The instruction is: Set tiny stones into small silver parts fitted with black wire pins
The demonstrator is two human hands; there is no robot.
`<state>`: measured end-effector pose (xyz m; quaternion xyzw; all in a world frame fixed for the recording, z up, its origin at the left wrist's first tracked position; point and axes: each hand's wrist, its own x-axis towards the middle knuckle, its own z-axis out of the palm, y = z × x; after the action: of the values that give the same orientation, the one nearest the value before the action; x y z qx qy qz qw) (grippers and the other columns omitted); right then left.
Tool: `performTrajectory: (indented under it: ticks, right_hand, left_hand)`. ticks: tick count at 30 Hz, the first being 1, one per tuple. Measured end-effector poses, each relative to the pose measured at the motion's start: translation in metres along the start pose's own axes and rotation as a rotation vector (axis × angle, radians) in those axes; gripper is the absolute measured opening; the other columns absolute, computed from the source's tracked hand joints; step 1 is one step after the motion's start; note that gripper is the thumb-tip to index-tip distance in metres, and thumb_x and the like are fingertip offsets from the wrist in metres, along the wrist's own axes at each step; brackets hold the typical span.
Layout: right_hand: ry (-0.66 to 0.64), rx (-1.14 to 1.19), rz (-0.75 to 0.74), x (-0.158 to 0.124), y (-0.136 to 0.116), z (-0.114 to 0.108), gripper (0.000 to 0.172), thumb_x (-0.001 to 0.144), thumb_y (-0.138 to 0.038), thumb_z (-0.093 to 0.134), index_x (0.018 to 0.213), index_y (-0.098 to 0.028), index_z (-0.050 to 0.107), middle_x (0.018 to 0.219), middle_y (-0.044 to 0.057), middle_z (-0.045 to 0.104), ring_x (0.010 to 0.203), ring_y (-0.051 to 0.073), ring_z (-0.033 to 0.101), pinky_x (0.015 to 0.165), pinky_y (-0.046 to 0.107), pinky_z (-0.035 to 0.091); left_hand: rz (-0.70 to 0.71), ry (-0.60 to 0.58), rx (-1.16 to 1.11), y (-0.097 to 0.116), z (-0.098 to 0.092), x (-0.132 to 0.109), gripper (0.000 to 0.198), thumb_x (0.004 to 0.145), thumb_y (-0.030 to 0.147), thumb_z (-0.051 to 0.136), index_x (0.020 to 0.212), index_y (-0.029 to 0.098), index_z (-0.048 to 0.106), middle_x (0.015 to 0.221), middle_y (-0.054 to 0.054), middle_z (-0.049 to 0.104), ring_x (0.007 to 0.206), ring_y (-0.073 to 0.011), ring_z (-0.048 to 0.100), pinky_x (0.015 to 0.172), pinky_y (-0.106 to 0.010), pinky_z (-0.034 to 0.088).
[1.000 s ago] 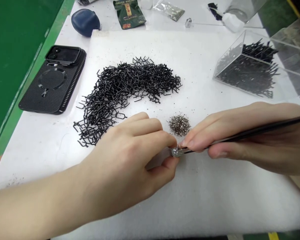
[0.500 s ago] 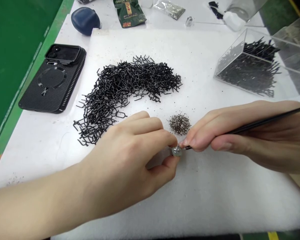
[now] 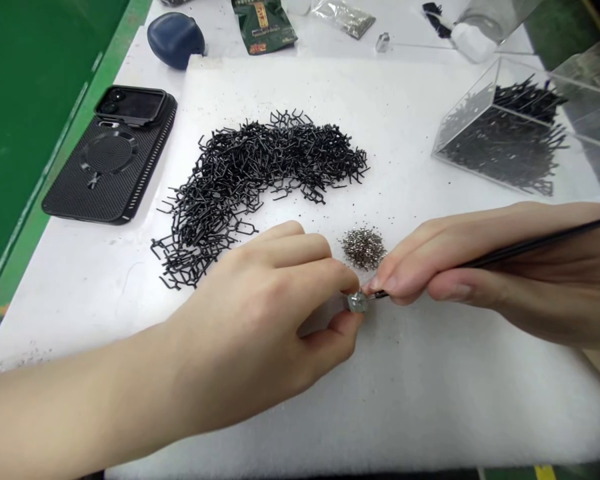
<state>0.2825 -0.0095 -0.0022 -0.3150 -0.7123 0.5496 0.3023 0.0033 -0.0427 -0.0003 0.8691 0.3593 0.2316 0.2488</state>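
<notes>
My left hand (image 3: pixel 265 320) pinches a small grey metal block (image 3: pixel 358 302) between thumb and index finger, just above the white foam sheet (image 3: pixel 410 400). In my right hand (image 3: pixel 460 260) is a thin black tool (image 3: pixel 545 241), its tip at the right side of the block. What the tip touches is too small to tell. Right behind the block lies a little pile of tiny shiny metal pieces (image 3: pixel 364 249). A curved heap of black forked pieces (image 3: pixel 275 157) spreads over the sheet beyond my left hand.
A black phone (image 3: pixel 111 155) lies at the left, with a dark blue object (image 3: pixel 176 40) behind it. At the back are a green packet (image 3: pixel 265 25), a clear bag (image 3: pixel 347 18) and another metal block (image 3: pixel 383 43). A transparent box (image 3: pixel 500 133) of black pieces stands at the right.
The whole view has shifted slightly, so everything appears a little farther right. Both hands keep their hold, and the tool tip remains at the block.
</notes>
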Motion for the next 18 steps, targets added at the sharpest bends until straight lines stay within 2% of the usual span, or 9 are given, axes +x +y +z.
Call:
performTrajectory:
  ticks: [5, 12, 18]
  right_hand:
    - [0.013, 0.015, 0.016, 0.0001, -0.0031, -0.0005, 0.034, 0.1, -0.01, 0.094, 0.113, -0.041, 0.102, 0.104, -0.002, 0.097, 0.094, 0.025, 0.096, 0.085, 0.028, 0.08]
    - [0.02, 0.011, 0.037, -0.0034, -0.001, -0.0008, 0.022, 0.107, -0.023, 0.094, 0.113, -0.043, 0.102, 0.106, -0.001, 0.097, 0.096, 0.026, 0.096, 0.087, 0.031, 0.081]
    - [0.015, -0.007, 0.023, -0.0022, -0.0008, -0.0019, 0.027, 0.1, -0.016, 0.098, 0.11, -0.042, 0.102, 0.104, -0.002, 0.097, 0.093, 0.026, 0.096, 0.085, 0.029, 0.081]
  left_hand:
    - [0.0, 0.011, -0.011, -0.0008, 0.0004, 0.0, 0.018, 0.114, 0.012, 0.072, 0.112, 0.016, 0.089, 0.092, 0.0, 0.079, 0.087, -0.0171, 0.072, 0.095, -0.031, 0.067]
    - [-0.003, 0.0, -0.017, -0.0006, -0.0004, 0.0003, 0.02, 0.114, 0.011, 0.07, 0.111, 0.016, 0.09, 0.093, -0.001, 0.08, 0.087, -0.0171, 0.072, 0.095, -0.032, 0.068]
    - [0.002, 0.005, -0.01, -0.0008, 0.0017, 0.0011, 0.02, 0.114, 0.012, 0.071, 0.108, 0.016, 0.089, 0.09, 0.0, 0.078, 0.088, -0.0173, 0.073, 0.094, -0.031, 0.068]
